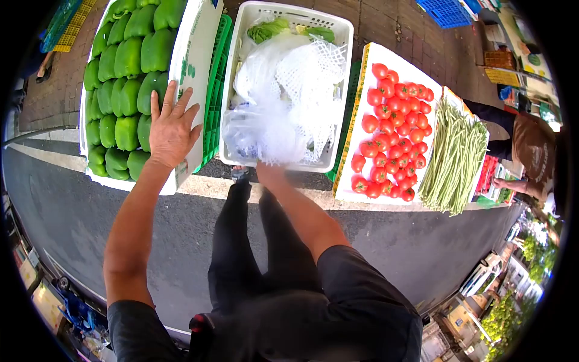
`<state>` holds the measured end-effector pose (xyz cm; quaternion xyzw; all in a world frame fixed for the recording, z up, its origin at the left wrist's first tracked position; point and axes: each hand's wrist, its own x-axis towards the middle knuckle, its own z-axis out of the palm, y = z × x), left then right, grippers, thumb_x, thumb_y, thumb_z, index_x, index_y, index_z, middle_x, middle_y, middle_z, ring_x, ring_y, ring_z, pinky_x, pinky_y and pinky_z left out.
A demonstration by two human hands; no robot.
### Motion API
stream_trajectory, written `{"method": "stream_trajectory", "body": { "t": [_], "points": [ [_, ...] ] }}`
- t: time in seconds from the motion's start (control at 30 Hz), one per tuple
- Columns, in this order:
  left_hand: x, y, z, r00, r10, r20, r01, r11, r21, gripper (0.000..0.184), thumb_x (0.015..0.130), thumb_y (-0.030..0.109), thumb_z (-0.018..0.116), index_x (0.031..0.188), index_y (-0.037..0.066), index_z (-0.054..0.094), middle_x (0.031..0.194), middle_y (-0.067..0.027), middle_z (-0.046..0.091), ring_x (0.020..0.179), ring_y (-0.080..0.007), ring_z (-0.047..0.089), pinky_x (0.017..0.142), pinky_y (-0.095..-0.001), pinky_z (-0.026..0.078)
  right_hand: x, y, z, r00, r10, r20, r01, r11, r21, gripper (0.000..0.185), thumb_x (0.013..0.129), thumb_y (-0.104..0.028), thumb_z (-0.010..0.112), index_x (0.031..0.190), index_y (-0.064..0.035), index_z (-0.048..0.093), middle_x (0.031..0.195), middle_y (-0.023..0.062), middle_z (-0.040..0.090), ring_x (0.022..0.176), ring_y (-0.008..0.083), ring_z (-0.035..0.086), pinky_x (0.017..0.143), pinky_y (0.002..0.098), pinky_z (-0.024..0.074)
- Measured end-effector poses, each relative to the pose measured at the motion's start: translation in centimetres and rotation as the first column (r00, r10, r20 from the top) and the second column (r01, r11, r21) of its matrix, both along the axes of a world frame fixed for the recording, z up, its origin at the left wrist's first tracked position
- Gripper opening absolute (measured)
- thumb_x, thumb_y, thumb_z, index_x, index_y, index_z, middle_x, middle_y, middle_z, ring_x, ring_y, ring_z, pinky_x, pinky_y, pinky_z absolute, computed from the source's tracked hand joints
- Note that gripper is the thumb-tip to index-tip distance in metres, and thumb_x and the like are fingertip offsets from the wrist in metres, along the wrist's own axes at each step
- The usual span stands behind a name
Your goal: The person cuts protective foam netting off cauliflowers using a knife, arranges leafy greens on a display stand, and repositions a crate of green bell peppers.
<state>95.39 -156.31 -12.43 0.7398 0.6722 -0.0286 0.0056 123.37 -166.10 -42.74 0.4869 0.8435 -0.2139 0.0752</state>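
Note:
My left hand [171,130] lies with fingers spread over the near rim of a white foam box [192,54]. Its fingertips touch or nearly touch the green bell peppers [128,57] packed there in rows. My right forearm reaches to the white plastic crate [283,9], and my right hand [270,171] is blurred at its front edge. Clear plastic bags [253,130] and white foam netting [310,69] cover its fingers, so what it holds is hidden. Leafy greens [268,29] show at the back of the crate.
Right of the crate stand a box of red tomatoes [395,130] and a pile of long green beans [452,157]. Green crates [216,90] support the boxes along the kerb. Another person [534,151] in a brown top stands at the far right. A blue crate [445,12] sits behind.

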Motion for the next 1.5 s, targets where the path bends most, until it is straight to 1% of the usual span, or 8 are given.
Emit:
{"method": "stream_trajectory", "body": {
  "t": [0.2,0.67,0.83,0.9,1.03,1.17,1.23,1.5],
  "points": [
    [0.0,0.0,0.2,1.000,0.007,0.006,-0.007,1.000,-0.003,0.039,0.079,0.024,0.076,0.115,0.010,0.068,0.144,-0.0078,0.049,0.149,-0.0352,0.022,0.119,-0.0631,0.014,0.6,-4.0,1.1,0.995,0.015,-0.095,0.021,0.929,0.370,0.021,0.084,-0.023,0.062,0.094,-0.0079,0.073,0.087,0.0113,0.069,0.080,0.0305,0.068,0.064,0.0514,0.0509],
    [1.9,-1.0,2.3,1.000,-0.024,0.019,0.025,0.998,-0.053,0.033,0.079,0.022,0.074,0.108,0.007,0.071,0.140,-0.0099,0.053,0.150,-0.0362,0.016,0.120,-0.0617,0.005,10.3,-15.2,18.0,0.732,-0.590,-0.341,0.423,0.785,-0.452,0.028,0.090,-0.029,0.063,0.099,-0.0024,0.063,0.093,0.0175,0.069,0.087,0.0398,0.066,0.084,0.0507,0.0463],
    [3.9,-1.1,3.9,0.993,0.063,-0.096,-0.078,0.985,-0.157,0.035,0.079,0.025,0.074,0.111,0.009,0.070,0.148,-0.0107,0.047,0.150,-0.0395,0.016,0.118,-0.0667,0.007,24.9,-31.7,16.1,0.722,-0.662,0.200,0.675,0.611,-0.414,0.033,0.092,-0.030,0.056,0.106,-0.0028,0.071,0.105,0.0222,0.068,0.101,0.0412,0.066,0.086,0.0498,0.0516],
    [5.1,-2.0,2.4,0.997,0.050,-0.051,-0.051,0.998,-0.023,0.038,0.081,0.028,0.073,0.114,0.010,0.067,0.148,-0.0104,0.047,0.149,-0.0402,0.020,0.115,-0.0692,0.011,28.6,-35.1,24.7,0.152,-0.972,0.177,0.912,0.069,-0.403,0.037,0.087,-0.036,0.058,0.098,-0.0037,0.073,0.090,0.0191,0.072,0.083,0.0318,0.071,0.078,0.0438,0.0562],
    [14.4,-7.0,3.1,0.947,0.291,0.138,-0.260,0.943,-0.207,0.040,0.085,0.034,0.068,0.115,0.009,0.067,0.136,-0.0140,0.058,0.140,-0.0418,0.036,0.113,-0.0647,0.024,38.0,-49.4,17.1,0.461,-0.833,0.307,0.880,0.384,-0.279,0.031,0.090,-0.031,0.056,0.084,-0.0032,0.069,0.073,0.0111,0.071,0.070,0.0240,0.070,0.064,0.0418,0.0539],
    [15.7,-14.4,-9.2,0.876,0.396,0.275,-0.245,0.856,-0.455,0.037,0.083,0.038,0.067,0.104,0.009,0.074,0.100,-0.0218,0.071,0.104,-0.0377,0.065,0.091,-0.0482,0.049,44.9,-55.7,8.8,0.210,-0.964,0.165,0.924,0.140,-0.357,0.027,0.090,-0.027,0.057,0.081,-0.0039,0.067,0.069,0.0097,0.068,0.065,0.0204,0.067,0.058,0.0381,0.0524],
    [15.3,-18.7,-16.2,0.944,-0.321,0.071,0.315,0.822,-0.474,0.031,0.080,0.034,0.068,0.097,0.009,0.075,0.091,-0.0199,0.072,0.092,-0.0367,0.069,0.081,-0.0480,0.052,47.9,-56.3,8.0,0.149,-0.989,-0.004,0.926,0.141,-0.350,0.026,0.090,-0.026,0.057,0.082,-0.0037,0.067,0.068,0.0093,0.067,0.063,0.0190,0.065,0.057,0.0361,0.0521],
    [32.6,-23.3,-16.6,0.783,-0.541,0.306,0.614,0.594,-0.520,0.020,0.077,0.021,0.065,0.092,0.008,0.070,0.076,-0.0165,0.068,0.074,-0.0356,0.069,0.065,-0.0487,0.053,61.9,-45.7,20.5,-0.592,-0.795,-0.131,0.674,-0.399,-0.622,0.027,0.089,-0.024,0.061,0.092,0.0025,0.068,0.076,0.0095,0.066,0.063,0.0167,0.063,0.059,0.0328,0.0531]
  ]
}}
